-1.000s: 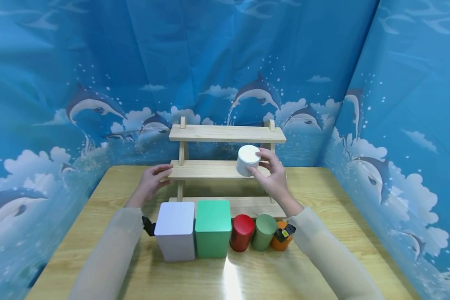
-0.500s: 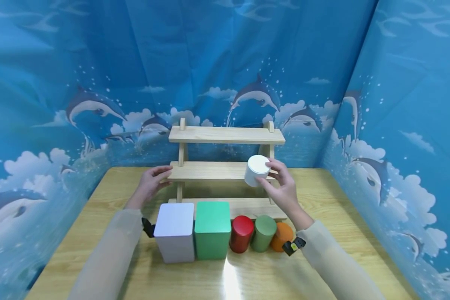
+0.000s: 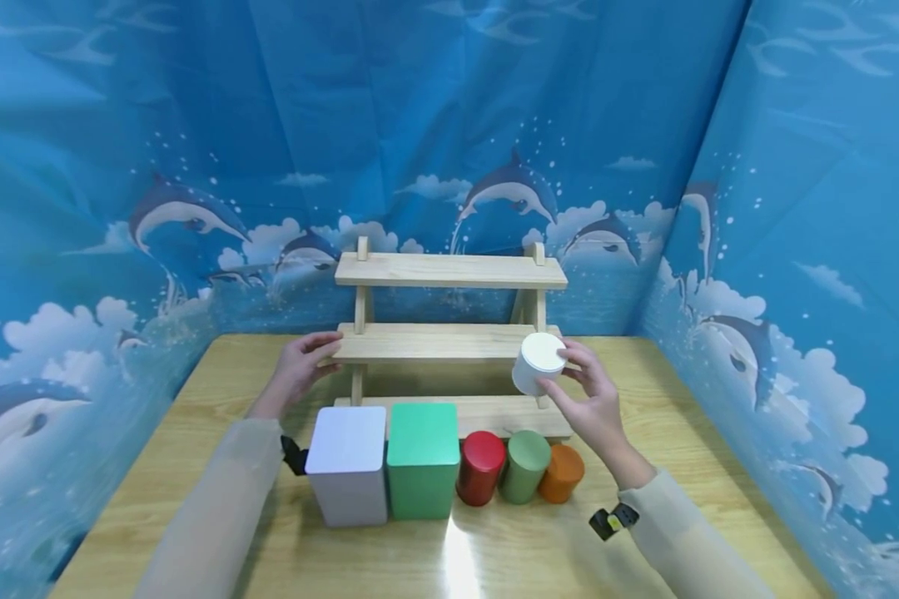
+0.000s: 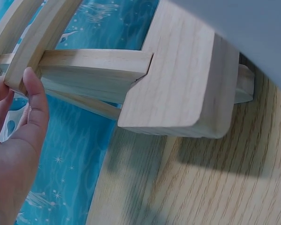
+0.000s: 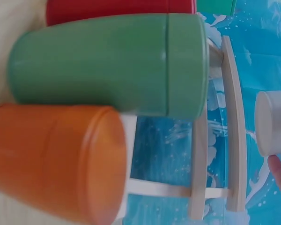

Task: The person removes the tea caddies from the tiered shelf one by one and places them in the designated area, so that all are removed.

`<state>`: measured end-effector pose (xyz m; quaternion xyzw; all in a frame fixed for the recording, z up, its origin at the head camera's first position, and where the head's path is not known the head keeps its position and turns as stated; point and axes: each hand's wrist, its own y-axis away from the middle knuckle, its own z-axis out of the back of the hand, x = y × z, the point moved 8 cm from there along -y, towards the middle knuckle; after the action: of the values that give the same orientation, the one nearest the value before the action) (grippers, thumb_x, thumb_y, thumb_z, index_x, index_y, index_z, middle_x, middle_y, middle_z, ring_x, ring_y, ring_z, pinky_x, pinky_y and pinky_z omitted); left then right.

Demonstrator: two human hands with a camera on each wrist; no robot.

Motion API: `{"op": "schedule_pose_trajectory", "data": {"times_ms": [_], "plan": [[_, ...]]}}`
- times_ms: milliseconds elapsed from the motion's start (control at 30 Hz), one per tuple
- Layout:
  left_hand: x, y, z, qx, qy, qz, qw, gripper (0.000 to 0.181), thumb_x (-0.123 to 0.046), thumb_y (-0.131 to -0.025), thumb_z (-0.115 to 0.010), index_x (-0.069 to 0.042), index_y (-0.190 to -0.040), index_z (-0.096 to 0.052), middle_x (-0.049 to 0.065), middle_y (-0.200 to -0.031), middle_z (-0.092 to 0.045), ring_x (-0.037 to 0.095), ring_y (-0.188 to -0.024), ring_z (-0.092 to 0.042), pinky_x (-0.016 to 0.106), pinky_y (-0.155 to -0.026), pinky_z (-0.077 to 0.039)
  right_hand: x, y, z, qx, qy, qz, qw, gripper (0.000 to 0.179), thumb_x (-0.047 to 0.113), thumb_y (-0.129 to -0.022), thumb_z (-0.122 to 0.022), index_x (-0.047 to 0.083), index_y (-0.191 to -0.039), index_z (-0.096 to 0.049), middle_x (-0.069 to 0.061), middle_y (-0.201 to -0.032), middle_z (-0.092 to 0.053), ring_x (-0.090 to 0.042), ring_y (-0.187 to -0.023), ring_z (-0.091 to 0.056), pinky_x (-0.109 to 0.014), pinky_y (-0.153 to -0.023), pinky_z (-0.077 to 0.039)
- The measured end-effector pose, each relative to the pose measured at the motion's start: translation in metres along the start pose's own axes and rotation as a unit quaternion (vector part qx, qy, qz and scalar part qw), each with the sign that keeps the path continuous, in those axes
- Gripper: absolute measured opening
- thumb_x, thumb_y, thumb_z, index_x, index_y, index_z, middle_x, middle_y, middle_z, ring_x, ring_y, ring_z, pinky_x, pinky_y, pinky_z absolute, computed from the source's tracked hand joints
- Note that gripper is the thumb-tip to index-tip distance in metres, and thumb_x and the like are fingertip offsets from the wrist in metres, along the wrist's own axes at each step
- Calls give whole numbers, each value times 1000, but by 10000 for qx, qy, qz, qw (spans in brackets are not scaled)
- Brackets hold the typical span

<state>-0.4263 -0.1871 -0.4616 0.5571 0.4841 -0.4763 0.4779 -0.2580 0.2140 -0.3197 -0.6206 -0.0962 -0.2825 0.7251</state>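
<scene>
My right hand [image 3: 593,401] holds a small white cylindrical canister [image 3: 535,366] between thumb and fingers, in the air before the right end of the shelf rack. In the right wrist view that white canister [image 5: 273,123] shows at the right edge, fingertips at its side. At the rack's left end my left hand [image 3: 296,368] grips the middle board [image 3: 427,342] of the three-tier wooden shelf rack. The left wrist view has the left hand [image 4: 18,150] pinching the end of a board [image 4: 40,42], thumb on one side and fingers on the other.
In front of the rack stand a white box [image 3: 347,466], a green box [image 3: 423,462], a red canister [image 3: 481,467], a green canister [image 3: 525,467] and an orange canister [image 3: 562,474]. Dolphin-print blue cloth [image 3: 419,125] surrounds the wooden table [image 3: 389,557] behind and at the sides.
My right hand has moved right and toward me, lowering in the head view with the white canister, from the middle board toward the rack's right end. The left hand stays at the board.
</scene>
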Motion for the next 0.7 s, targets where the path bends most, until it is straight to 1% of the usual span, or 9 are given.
{"op": "schedule_pose_trajectory", "data": {"times_ms": [167,300,400,533,700], "plan": [[-6,5,-3,31,7,81,10000,45,-19,-90,-61,-2,-130,-49,7,-123,-49,20,-104,-54,33,-86,-51,-1,11,13,-107,-22,-82,9999,48,-32,-58,-66,-23,-102,-48,-41,-111,-47,-21,-105,-56,-23,-79,-53],[-15,12,-7,71,-83,93,9999,43,-16,-93,-58,1,-131,-47,5,-120,-50,19,-104,-53,37,-90,-49,-3,19,22,-205,-27,-218,9995,48,-33,-58,-64,-23,-102,-48,-41,-110,-46,-18,-105,-56,-22,-79,-53],[-18,14,-8,89,-139,94,9998,43,-16,-93,-58,1,-131,-47,5,-119,-50,19,-104,-53,38,-91,-48,-4,26,29,-274,34,-281,9992,47,-33,-58,-64,-23,-102,-48,-40,-109,-46,-17,-104,-56,-21,-78,-53],[-16,12,-6,81,-155,72,9998,43,-16,-93,-58,0,-131,-48,6,-121,-49,17,-102,-54,37,-89,-50,-6,36,40,-344,193,-366,9986,48,-34,-59,-63,-23,-103,-48,-39,-110,-47,-16,-104,-57,-20,-78,-53],[-6,3,-1,3,-130,78,9999,45,-22,-90,-62,-3,-129,-50,7,-123,-49,17,-102,-55,33,-85,-52,-9,50,54,-413,342,-465,9975,48,-35,-58,-62,-23,-102,-48,-39,-111,-47,-16,-105,-57,-19,-77,-52]]}}
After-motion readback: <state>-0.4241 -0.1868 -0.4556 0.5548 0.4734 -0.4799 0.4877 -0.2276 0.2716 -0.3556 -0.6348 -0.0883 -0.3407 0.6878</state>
